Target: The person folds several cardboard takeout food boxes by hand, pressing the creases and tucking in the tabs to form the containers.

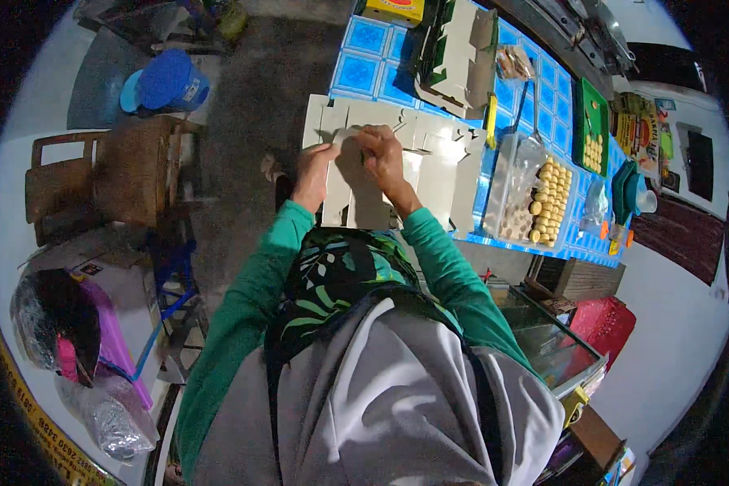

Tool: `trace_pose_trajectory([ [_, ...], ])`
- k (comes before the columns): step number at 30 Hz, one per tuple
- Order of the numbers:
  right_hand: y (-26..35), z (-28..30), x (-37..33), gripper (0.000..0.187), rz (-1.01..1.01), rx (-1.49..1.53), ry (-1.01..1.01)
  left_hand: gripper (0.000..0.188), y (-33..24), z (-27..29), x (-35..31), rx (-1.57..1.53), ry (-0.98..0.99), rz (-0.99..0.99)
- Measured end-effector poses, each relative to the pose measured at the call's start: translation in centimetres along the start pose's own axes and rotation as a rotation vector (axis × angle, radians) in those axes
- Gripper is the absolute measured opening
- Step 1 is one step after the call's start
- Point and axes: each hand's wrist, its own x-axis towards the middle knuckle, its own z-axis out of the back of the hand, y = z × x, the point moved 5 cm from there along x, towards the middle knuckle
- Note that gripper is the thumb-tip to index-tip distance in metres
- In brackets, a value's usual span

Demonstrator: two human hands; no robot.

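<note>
A cream-coloured flat cardboard box blank (441,166), with cut slots and tabs, lies spread in front of me at the table's near left. At its left part, my left hand (313,176) is closed on a raised flap, with the thumb along the board. My right hand (385,160) has its fingers curled and pinched on the same flap, just right of the left hand. The fingertips of both hands are partly hidden. Beyond the blank sits a partly folded cardboard box (462,61), dark green on its outer side.
Blue tile-patterned cloth (360,71) covers the table. On the right, a clear plastic container (502,194) holds several rows of round pale pieces (552,194). Further right is a green tray (593,109). A yellow narrow tool (491,121) lies near the blank. Wooden chairs (130,170) stand left.
</note>
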Motion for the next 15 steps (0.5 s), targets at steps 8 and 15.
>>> trace_pose_trajectory([
  [8,4.6,-1.6,-0.9,0.048,0.137,-0.723,0.171,0.024,-0.9,-2.4,-0.1,-0.297,0.067,0.342],
  [15,3.2,-2.3,-1.0,0.047,0.064,-0.815,0.214,0.019,-1.8,-1.8,1.0,0.214,-0.226,-0.159],
])
